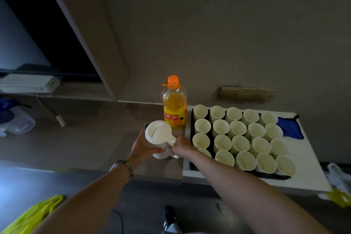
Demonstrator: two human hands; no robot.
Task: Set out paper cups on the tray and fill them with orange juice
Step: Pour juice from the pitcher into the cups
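Note:
A white lidded pitcher (158, 133) stands on the brown counter, left of the tray. My left hand (141, 145) wraps its body from the left, and my right hand (181, 147) grips its handle. Behind it stands an orange juice bottle (174, 104) with an orange cap, upright and mostly full. To the right, a black tray (191, 125) carries several empty white paper cups (238, 143) in rows. My right forearm hides part of the tray's near-left corner and one cup.
The tray rests on a white board (311, 165) with a blue cloth (289, 127) at its far right. A wall socket panel (247, 93) sits behind. Clear plastic containers (19, 123) lie far left. Yellow bags lie on the floor at both lower corners.

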